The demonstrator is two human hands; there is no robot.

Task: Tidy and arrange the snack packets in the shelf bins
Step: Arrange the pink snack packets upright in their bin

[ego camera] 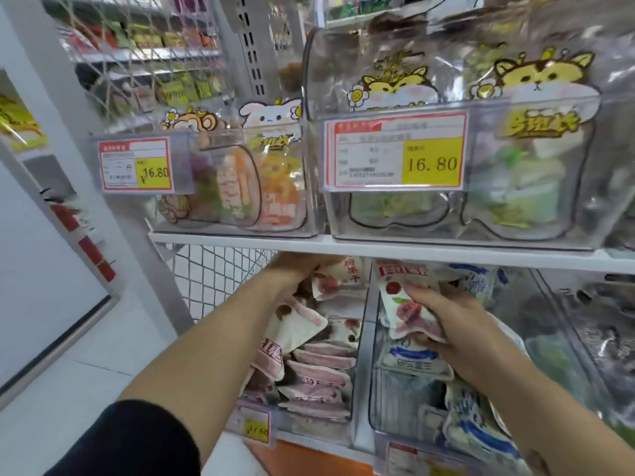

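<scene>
Holding a white packet [407, 312] with red fruit on it, the right grip [455, 324] pinches it tight in the lower middle of the frame, just above the blue packets [412, 359] in their bin [388, 407]. Left of it, the left grip [295, 271] reaches into the pink packets [319, 360]; I cannot tell if it grasps one.

White shelf board [378, 247] fixed to a perforated white upright [252, 63]. Wire mesh panel [220, 276] closes its left end. Pale tiled floor [86, 365]; lighting even.
</scene>
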